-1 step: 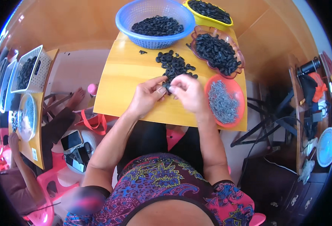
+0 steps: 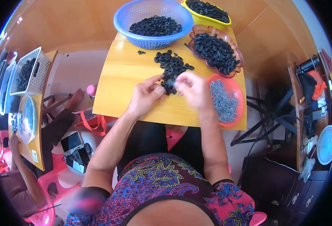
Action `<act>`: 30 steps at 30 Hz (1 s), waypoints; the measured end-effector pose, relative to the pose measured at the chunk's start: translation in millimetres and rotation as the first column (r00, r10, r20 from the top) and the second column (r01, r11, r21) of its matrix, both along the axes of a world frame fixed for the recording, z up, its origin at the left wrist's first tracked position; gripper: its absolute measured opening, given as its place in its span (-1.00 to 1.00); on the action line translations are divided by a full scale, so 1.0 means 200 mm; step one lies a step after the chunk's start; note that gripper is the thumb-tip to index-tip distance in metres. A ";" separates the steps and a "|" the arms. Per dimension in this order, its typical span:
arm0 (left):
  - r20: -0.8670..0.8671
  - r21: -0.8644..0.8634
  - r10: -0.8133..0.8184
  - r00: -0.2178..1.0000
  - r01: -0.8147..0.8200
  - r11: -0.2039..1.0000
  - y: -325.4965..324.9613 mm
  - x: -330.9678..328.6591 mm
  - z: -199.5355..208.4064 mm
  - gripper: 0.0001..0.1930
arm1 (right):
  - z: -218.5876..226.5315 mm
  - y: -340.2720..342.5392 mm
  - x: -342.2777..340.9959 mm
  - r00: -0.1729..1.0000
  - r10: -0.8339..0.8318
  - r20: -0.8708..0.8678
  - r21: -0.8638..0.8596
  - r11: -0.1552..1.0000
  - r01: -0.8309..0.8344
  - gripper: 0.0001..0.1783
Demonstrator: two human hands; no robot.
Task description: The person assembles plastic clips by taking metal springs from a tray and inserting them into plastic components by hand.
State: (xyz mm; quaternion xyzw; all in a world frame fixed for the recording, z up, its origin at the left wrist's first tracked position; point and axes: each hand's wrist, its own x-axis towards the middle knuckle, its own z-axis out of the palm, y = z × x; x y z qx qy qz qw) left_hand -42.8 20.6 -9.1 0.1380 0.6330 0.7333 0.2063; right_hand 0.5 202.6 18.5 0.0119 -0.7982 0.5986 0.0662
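Observation:
My left hand (image 2: 146,98) rests over the near part of the table, thumb and forefinger curled together at the edge of a loose pile of small black ring-shaped parts (image 2: 171,66). Whatever sits between those fingertips is too small to make out. To its right, my right hand (image 2: 194,90) is closed in a pinch, its fingertips slightly blurred beside the same pile. What it pinches cannot be made out. Close to my right wrist lies an orange-red dish (image 2: 239,109) of tiny grey pieces (image 2: 223,100).
Along the table's (image 2: 128,75) far side stand a blue colander (image 2: 154,41), a yellow basket (image 2: 207,22) and a reddish scalloped dish (image 2: 239,69), all holding black parts. On the left, another person's hand (image 2: 14,142) is at a second table (image 2: 47,83) with a white basket (image 2: 41,71).
My right hand has drawn slightly to the right, its fingertips now apart from my left hand's. The left hand stays in nearly the same place.

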 end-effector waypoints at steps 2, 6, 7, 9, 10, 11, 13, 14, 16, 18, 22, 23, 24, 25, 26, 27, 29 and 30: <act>-0.089 -0.001 0.099 0.991 -0.099 0.995 -0.06 -0.02 -0.04 -0.70 | 0.11 0.13 -0.03 0.959 -0.282 -0.027 -0.003 0.959 0.282 -0.94; -0.138 -0.187 0.219 0.966 -0.242 0.952 -0.06 -0.10 -0.08 -0.69 | 0.15 0.54 -0.16 0.796 -0.584 -0.160 -0.050 0.810 0.584 -0.96; -0.171 -0.204 0.225 0.959 -0.258 0.944 -0.04 -0.11 -0.08 -0.71 | 0.11 0.66 -0.19 0.776 -0.598 -0.203 -0.016 0.794 0.608 -0.89; -0.202 -0.226 0.238 0.950 -0.281 0.933 -0.04 -0.10 -0.11 -0.72 | 0.09 0.78 -0.19 0.766 -0.610 -0.203 0.210 0.737 0.642 -0.82; -0.346 -0.248 0.224 0.911 -0.319 0.915 -0.04 -0.11 -0.13 -0.75 | 0.07 0.81 -0.17 0.760 -0.545 -0.354 0.362 0.670 0.648 -0.77; -0.482 -0.265 0.197 0.854 -0.356 0.896 -0.04 -0.11 -0.14 -0.77 | 0.04 0.84 -0.14 0.772 -0.554 -0.311 0.368 0.679 0.635 -0.78; -0.504 -0.272 0.196 0.841 -0.370 0.888 -0.06 -0.10 -0.13 -0.78 | 0.05 0.78 0.00 0.793 -0.558 -0.245 0.431 0.670 0.604 -0.80; -0.531 -0.273 0.193 0.825 -0.382 0.883 -0.06 -0.10 -0.12 -0.79 | 0.09 0.68 0.07 0.804 -0.563 -0.189 0.482 0.660 0.576 -0.81; -0.541 -0.281 0.192 0.819 -0.391 0.876 -0.05 -0.11 -0.13 -0.79 | 0.07 0.62 0.17 0.815 -0.573 -0.080 0.584 0.636 0.505 -0.83; -0.561 -0.290 0.189 0.806 -0.405 0.867 -0.05 -0.11 -0.12 -0.80 | 0.00 0.59 0.23 0.850 -0.511 -0.129 0.646 0.607 0.463 -0.86; -0.591 -0.289 0.194 0.783 -0.431 0.855 -0.06 -0.12 -0.13 -0.80 | -0.01 0.52 0.26 0.910 -0.399 -0.114 0.795 0.512 0.324 -0.78; -0.582 -0.271 0.214 0.785 -0.435 0.859 -0.05 -0.13 -0.14 -0.80 | 0.01 0.51 0.26 0.913 -0.391 -0.119 0.789 0.521 0.326 -0.78; -0.572 -0.256 0.234 0.786 -0.442 0.860 -0.04 -0.13 -0.14 -0.81 | 0.02 0.50 0.27 0.919 -0.375 -0.120 0.816 0.491 0.307 -0.78; -0.563 -0.256 0.239 0.792 -0.441 0.860 -0.04 -0.13 -0.14 -0.82 | 0.03 0.48 0.27 0.926 -0.357 -0.122 0.841 0.458 0.288 -0.78; -0.550 -0.253 0.242 0.799 -0.436 0.864 -0.05 -0.12 -0.13 -0.83 | 0.03 0.45 0.29 0.917 -0.374 -0.140 0.827 0.466 0.316 -0.80; -0.536 -0.246 0.245 0.808 -0.427 0.870 -0.04 -0.11 -0.13 -0.84 | 0.02 0.45 0.29 0.920 -0.364 -0.144 0.822 0.473 0.316 -0.80; -0.567 -0.239 0.241 0.788 -0.437 0.867 -0.04 -0.11 -0.14 -0.84 | 0.01 0.44 0.28 0.927 -0.364 -0.094 0.850 0.455 0.265 -0.82; -0.583 -0.242 0.210 0.784 -0.415 0.877 -0.03 -0.11 -0.14 -0.84 | 0.01 0.44 0.28 0.928 -0.359 -0.097 0.848 0.458 0.266 -0.82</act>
